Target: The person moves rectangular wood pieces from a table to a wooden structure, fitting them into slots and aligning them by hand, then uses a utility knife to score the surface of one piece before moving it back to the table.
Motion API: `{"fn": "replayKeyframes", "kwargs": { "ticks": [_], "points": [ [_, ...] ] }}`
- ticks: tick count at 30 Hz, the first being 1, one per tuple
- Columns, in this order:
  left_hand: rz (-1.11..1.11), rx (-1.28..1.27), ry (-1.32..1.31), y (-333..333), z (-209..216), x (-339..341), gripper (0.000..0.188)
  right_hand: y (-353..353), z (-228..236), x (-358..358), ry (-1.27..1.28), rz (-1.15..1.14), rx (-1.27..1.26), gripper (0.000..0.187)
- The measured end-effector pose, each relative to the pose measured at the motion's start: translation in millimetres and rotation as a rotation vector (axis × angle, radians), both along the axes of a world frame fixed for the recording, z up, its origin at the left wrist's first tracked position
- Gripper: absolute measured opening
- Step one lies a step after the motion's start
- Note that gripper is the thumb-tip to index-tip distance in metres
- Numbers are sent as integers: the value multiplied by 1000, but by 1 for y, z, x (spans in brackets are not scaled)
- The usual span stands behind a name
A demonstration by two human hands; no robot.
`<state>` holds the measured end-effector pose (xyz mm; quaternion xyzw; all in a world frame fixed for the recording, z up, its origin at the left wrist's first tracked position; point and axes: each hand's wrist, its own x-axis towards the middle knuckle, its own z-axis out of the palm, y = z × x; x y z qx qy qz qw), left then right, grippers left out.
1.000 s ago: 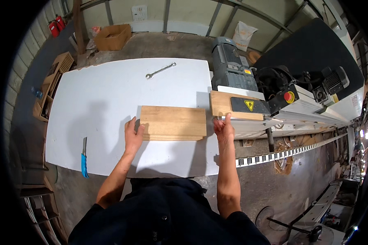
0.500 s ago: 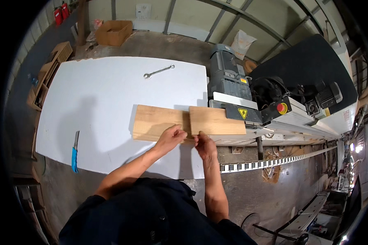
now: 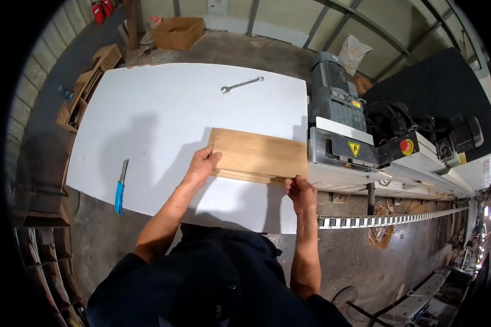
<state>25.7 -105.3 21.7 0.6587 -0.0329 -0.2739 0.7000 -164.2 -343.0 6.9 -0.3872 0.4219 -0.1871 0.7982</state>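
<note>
A pale wooden board (image 3: 259,153) lies on top of a small stack of like boards on the white tabletop, and the lower edges (image 3: 240,175) show along the front. My left hand (image 3: 203,163) grips its left end, thumb on the top face and fingers at the edge. At the front right corner my right hand (image 3: 301,192) is closed on the board's edge, with its fingers curled. How far the fingers reach under the board is hidden.
The white tabletop (image 3: 163,92) holds a combination wrench (image 3: 242,85) at the back and a blue-handled knife (image 3: 120,191) at the left. To the right stands a machine with a grey motor (image 3: 333,82), a red stop button (image 3: 406,146) and a roller chain (image 3: 387,219). A cardboard box (image 3: 178,34) sits behind.
The upper board, which stuck out to the right toward the machine, now lies over the stack. My left hand has moved to the left end. The whole view has shifted a little.
</note>
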Motion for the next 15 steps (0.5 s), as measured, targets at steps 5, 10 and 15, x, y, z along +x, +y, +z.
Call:
{"fn": "replayKeyframes", "kwargs": {
  "ticks": [5,10,15],
  "points": [
    [92,644,-791,38,-48,32,34,15,4,5,258,264,-198,28],
    [-27,527,-468,26,-33,32,35,-16,-38,-5,268,33,-891,33],
    [-72,268,-193,18,-38,22,36,-10,-58,24,239,241,-851,43]
  ]
}}
